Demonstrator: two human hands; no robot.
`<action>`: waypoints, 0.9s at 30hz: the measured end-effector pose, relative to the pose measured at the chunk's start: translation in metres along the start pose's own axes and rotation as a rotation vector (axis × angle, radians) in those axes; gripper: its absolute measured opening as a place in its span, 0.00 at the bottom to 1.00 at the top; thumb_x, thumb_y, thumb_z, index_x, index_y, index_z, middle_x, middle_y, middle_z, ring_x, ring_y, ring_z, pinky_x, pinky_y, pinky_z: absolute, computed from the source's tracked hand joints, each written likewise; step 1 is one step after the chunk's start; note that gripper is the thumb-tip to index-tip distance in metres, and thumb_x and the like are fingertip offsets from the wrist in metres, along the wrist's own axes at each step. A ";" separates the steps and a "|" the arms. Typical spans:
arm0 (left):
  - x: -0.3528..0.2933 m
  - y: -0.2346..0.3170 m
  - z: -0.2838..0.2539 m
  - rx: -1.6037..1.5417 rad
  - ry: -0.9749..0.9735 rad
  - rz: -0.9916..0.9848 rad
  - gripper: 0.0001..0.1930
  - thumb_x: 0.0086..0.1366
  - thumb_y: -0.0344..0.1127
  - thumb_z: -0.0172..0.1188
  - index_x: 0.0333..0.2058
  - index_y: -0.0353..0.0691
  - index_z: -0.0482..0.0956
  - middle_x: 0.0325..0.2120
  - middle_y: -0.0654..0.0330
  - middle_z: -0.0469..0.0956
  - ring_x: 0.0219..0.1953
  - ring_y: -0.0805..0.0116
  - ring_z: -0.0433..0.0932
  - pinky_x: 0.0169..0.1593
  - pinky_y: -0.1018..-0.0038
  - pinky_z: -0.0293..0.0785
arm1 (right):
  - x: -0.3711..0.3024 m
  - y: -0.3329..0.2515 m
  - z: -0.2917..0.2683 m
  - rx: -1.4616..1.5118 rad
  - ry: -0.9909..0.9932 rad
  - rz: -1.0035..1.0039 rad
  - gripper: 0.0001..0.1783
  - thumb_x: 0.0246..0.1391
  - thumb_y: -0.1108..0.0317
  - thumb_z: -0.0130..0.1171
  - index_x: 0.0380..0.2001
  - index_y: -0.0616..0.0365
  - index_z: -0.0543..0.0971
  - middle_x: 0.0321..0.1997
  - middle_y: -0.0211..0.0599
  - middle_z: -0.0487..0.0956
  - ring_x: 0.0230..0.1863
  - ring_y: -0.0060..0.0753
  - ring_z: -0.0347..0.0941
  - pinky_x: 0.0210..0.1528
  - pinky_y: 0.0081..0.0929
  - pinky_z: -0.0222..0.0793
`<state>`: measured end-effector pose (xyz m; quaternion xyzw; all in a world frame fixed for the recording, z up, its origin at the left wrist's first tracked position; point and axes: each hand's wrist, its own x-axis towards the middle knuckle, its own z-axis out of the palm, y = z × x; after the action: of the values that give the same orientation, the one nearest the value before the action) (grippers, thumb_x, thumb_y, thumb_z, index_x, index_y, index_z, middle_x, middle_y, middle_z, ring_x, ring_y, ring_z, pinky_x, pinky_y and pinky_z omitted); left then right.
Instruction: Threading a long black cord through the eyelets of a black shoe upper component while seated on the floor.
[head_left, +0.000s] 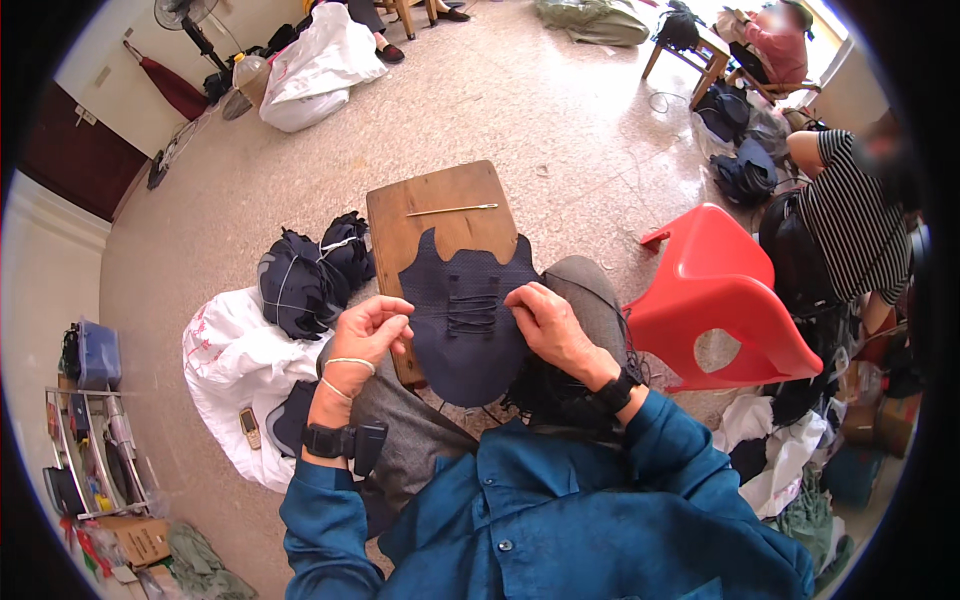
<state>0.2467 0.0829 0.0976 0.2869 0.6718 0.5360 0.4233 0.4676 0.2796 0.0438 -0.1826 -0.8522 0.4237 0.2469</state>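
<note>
1. left hand [368, 328] is curling its fingers in at the left edge of the dark blue shoe upper [468, 322], pinching the fabric there, with a pale bangle and a black wristband sitting on the wrist.
2. right hand [548, 325] is pressing down on the right side of the same piece, fingertips bent and gripping the edge just beside the laced middle.
3. the shoe upper is lying flat on a wooden board [430, 205] that is resting across the person's lap, its rounded end hanging over the near edge of the board and dark lacing running across its centre.
4. a long thin needle [452, 209] is lying on the bare far part of the board, well apart from both hands.
5. a bundle of dark blue pieces [310, 275] is sitting on the floor just left of the board, on top of a white plastic bag [235, 370].
6. a red plastic stool [720, 295] is lying tipped over to the right, near another person in a striped shirt [855, 225].
</note>
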 end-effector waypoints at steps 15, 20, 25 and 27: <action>-0.009 0.000 0.000 -0.894 -0.156 -0.030 0.31 0.77 0.53 0.45 0.65 0.33 0.60 0.59 0.44 0.71 0.55 0.53 0.78 0.57 0.51 0.78 | -0.010 -0.013 -0.012 -0.136 0.000 -0.085 0.07 0.57 0.79 0.54 0.39 0.62 0.75 0.37 0.47 0.75 0.40 0.54 0.77 0.43 0.43 0.74; -0.011 -0.009 -0.005 -0.950 -0.165 -0.050 0.33 0.76 0.53 0.45 0.67 0.31 0.58 0.63 0.42 0.68 0.58 0.51 0.76 0.60 0.50 0.74 | -0.017 -0.014 -0.019 -0.355 -0.120 -0.156 0.11 0.48 0.80 0.57 0.37 0.61 0.75 0.40 0.46 0.73 0.44 0.51 0.74 0.45 0.41 0.73; -0.015 -0.008 0.004 -1.131 -0.195 -0.022 0.36 0.76 0.54 0.46 0.69 0.30 0.53 0.68 0.41 0.60 0.64 0.48 0.70 0.67 0.48 0.66 | -0.012 -0.012 -0.021 -0.490 -0.287 -0.225 0.11 0.43 0.79 0.58 0.34 0.61 0.74 0.41 0.45 0.70 0.46 0.49 0.71 0.49 0.39 0.72; -0.012 -0.009 0.006 -1.189 -0.233 -0.032 0.38 0.76 0.55 0.45 0.69 0.29 0.51 0.69 0.41 0.57 0.67 0.48 0.66 0.69 0.49 0.62 | -0.010 -0.007 -0.021 -0.469 -0.277 -0.267 0.10 0.45 0.79 0.57 0.34 0.62 0.74 0.41 0.45 0.70 0.46 0.49 0.71 0.49 0.40 0.72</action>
<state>0.2582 0.0732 0.0916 0.0480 0.2104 0.7782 0.5898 0.4871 0.2837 0.0582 -0.0616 -0.9687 0.2002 0.1332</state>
